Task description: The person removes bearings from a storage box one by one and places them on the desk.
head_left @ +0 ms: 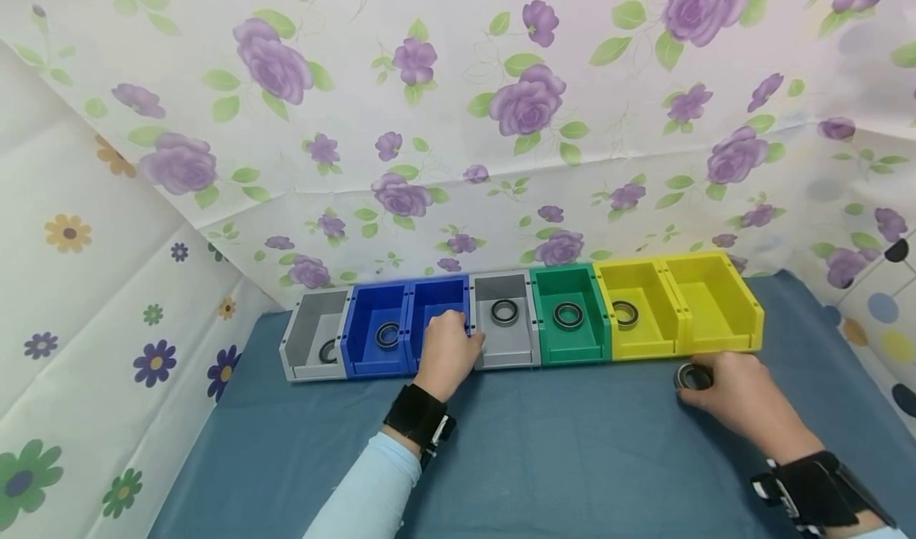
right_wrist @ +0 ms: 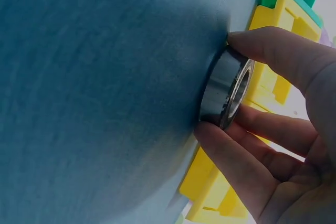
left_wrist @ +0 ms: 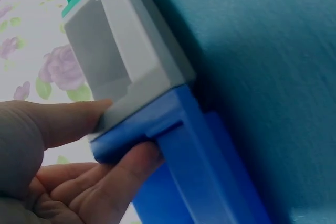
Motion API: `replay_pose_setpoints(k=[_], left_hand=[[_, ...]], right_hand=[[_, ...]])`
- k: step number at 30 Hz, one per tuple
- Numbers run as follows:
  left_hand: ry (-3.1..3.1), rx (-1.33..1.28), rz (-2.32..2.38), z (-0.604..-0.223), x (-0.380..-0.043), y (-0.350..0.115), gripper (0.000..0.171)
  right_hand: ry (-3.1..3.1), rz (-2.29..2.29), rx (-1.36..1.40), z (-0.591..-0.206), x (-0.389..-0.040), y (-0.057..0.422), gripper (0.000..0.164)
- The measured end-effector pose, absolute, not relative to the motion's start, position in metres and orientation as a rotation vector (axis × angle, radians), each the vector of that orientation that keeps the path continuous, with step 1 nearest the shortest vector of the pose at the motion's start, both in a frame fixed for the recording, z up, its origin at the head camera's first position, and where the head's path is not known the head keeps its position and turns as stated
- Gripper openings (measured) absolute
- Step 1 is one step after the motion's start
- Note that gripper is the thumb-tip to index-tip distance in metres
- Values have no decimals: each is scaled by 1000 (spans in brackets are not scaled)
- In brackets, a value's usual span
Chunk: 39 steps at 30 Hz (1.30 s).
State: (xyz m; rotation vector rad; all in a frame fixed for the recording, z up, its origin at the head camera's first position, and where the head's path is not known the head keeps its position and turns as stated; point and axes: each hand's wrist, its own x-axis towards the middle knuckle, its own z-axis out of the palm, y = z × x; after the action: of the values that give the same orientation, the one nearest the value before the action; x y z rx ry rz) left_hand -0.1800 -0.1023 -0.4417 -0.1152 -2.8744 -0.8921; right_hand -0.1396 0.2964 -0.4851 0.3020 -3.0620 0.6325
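Observation:
My left hand [head_left: 448,352] is at the front of the row, where the second blue bin [head_left: 438,287] meets the middle grey bin [head_left: 506,356]. In the left wrist view, its thumb and a finger pinch the adjoining walls of the grey bin [left_wrist: 139,40] and the blue bin [left_wrist: 197,156]. My right hand [head_left: 744,396] holds a metal ball bearing [head_left: 692,377] by its rim, in front of the rightmost yellow bin [head_left: 716,304]. The right wrist view shows the bearing [right_wrist: 223,90] tilted on edge, close over the blue cloth, between thumb and fingertips.
Bearings lie in the left grey bin [head_left: 308,324], the first blue bin [head_left: 365,312], the middle grey bin, the green bin [head_left: 565,285] and the left yellow bin [head_left: 640,285]. Blue cloth [head_left: 558,451] covers the table. A flowered sheet [head_left: 444,141] hangs behind the row.

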Motion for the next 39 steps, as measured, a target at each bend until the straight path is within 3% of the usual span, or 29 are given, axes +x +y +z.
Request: replay_pose_setpoints(k=[23, 32, 39], left_hand=[[-2834, -16, -962, -432, -178, -100, 32], [-2842, 4, -947, -433, -179, -96, 28], [-2831, -33, -925, -433, -179, -97, 40]], right_hand=[[-3050, 604, 264, -485, -139, 290, 44], [-3000, 574, 279, -449, -141, 273, 48], [-2860, 582, 365, -427, -162, 253, 53]])
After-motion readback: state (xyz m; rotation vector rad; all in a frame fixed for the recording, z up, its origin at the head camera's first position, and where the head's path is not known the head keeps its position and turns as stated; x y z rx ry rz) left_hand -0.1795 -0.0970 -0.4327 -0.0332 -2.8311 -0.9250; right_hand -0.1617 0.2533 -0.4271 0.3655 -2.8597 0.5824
